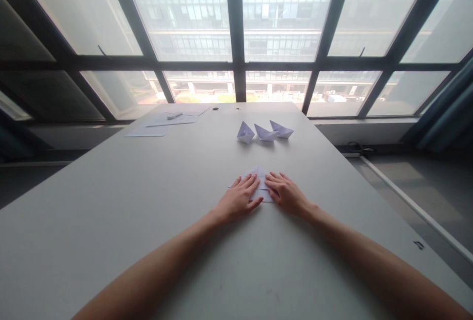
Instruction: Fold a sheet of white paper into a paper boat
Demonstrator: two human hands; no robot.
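White tabletop point(111, 221): lower-left room, right edge.
Our outstretched left hand point(240, 198) and right hand point(287, 194) touch pointed, folded white paper point(263, 194).

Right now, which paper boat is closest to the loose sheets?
The leftmost paper boat; the middle boat and rightmost boat stand farther from the loose sheets.

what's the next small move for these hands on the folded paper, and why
Probably turn up the near strip of the folded paper: it seems to lie flat below the crossing edge, while the far end comes to a point. The left hand and right hand already rest on either side, well placed to lift it.
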